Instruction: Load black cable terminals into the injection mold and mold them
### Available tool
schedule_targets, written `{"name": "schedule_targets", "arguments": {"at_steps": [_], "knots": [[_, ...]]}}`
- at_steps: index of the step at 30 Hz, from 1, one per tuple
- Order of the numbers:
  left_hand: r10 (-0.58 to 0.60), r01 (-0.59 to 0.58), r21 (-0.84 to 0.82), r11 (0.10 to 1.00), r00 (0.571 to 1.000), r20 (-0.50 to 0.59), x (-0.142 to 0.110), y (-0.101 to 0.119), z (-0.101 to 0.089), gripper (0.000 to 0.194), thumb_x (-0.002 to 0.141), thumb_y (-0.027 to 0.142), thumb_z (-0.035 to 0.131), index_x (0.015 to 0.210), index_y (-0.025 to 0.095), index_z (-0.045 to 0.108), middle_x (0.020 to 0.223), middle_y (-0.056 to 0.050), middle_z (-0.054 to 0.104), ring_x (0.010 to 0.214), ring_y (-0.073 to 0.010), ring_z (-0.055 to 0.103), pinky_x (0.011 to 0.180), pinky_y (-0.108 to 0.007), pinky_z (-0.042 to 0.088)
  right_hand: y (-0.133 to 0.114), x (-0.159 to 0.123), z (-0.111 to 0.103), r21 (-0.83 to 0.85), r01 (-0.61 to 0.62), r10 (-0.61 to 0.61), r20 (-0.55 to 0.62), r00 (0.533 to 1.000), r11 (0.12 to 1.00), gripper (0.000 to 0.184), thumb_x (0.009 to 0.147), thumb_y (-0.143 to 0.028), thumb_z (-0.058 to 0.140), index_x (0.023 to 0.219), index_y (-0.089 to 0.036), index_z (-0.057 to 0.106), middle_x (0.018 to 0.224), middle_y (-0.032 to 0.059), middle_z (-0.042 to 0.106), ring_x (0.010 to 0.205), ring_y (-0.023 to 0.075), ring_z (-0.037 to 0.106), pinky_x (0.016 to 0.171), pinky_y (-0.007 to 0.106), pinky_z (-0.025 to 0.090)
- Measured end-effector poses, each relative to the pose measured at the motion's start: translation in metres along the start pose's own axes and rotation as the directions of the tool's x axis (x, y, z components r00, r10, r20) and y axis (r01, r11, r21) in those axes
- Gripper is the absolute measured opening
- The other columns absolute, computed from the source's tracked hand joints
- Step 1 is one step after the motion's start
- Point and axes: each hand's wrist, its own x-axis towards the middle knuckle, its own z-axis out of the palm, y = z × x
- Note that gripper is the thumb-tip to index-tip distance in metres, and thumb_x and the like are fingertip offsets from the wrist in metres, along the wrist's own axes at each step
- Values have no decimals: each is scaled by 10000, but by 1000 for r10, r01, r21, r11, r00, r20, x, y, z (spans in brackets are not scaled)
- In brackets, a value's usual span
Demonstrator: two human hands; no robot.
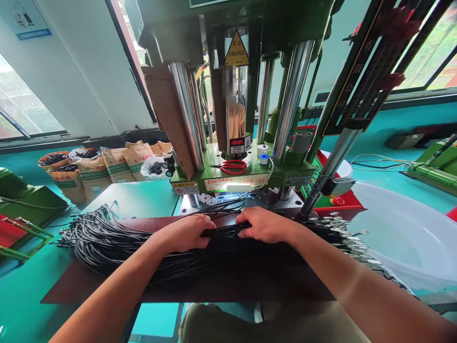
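Note:
A thick bundle of black cables (110, 240) lies across a dark brown board (67, 285) in front of me. The cables loop at the left, and metallic connector ends (344, 238) fan out at the right. My left hand (193, 233) is closed around some cables near the middle of the bundle. A short gap away, my right hand (263, 225) grips the same strands, its thumb and fingers curled round them. Just beyond both hands, loose cables run toward the metal bed plate (187, 205) of a green press (303, 169).
On the press ledge lie red-handled pliers (233, 166) beside a blue and white spool (263, 159). Steel columns (187, 114) rise behind. A large white tub (403, 233) stands at right. Paper sacks (93, 176) line the left wall. A person (236, 119) is partly visible behind the press.

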Motion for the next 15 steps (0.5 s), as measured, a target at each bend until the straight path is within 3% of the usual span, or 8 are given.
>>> {"name": "schedule_targets", "arguments": {"at_steps": [6,10,12,15], "knots": [[-96,92,-81,992,994,-47,-3,0,0,274,720,186,529,992,183,566,894,-14,607,817,-173,554,732,-269,413,-12,2,-5,22,2,-2,-14,1000,1000,310,658,-385,714,895,-185,705,886,49,683,827,217,591,683,264,425],[-158,134,-265,955,985,-70,-6,-7,5,170,776,258,497,928,195,538,775,18,578,687,-135,505,618,-246,388,-18,2,-9,98,-47,38,99,994,994,179,681,-342,675,760,-181,675,633,-24,588,602,140,514,538,231,361],[-179,142,-429,892,983,-49,-8,-12,9,141,801,273,478,915,196,511,674,40,553,620,-117,482,566,-232,367,-16,1,-11,125,-46,27,151,988,991,158,695,-337,653,726,-182,650,573,-46,526,541,116,463,500,223,332],[-190,105,-681,724,980,-51,-11,-18,17,131,814,279,481,909,190,472,614,62,506,531,-82,422,498,-210,322,-3,-4,-21,38,-41,33,206,978,998,199,706,-367,645,660,-177,605,542,-42,471,511,114,426,472,234,299]]}}
